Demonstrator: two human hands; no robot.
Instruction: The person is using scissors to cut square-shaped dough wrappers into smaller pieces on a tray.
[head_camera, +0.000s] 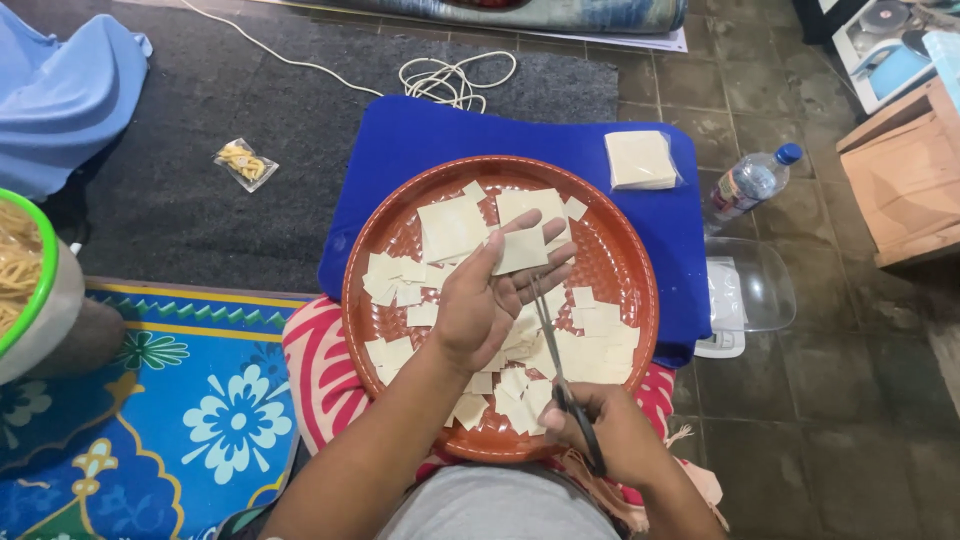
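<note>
My left hand (485, 300) hovers over a round red-brown tray (628, 262) and holds a pale square dough sheet (524, 250) flat on its fingers. My right hand (605, 425) grips the handles of black scissors (555, 345), whose blades point up toward the held sheet. The tray rests on my lap and carries several cut dough squares (390, 280) and two larger uncut sheets (452, 226).
A blue mat (400, 150) lies under the tray's far side, with a stack of dough sheets (640, 159) in clear wrap on it. A water bottle (750, 182), clear lid (755, 285), wooden crate (905, 180), white cord (455, 78), small snack bag (245, 163) and green-rimmed container (25, 280) surround me.
</note>
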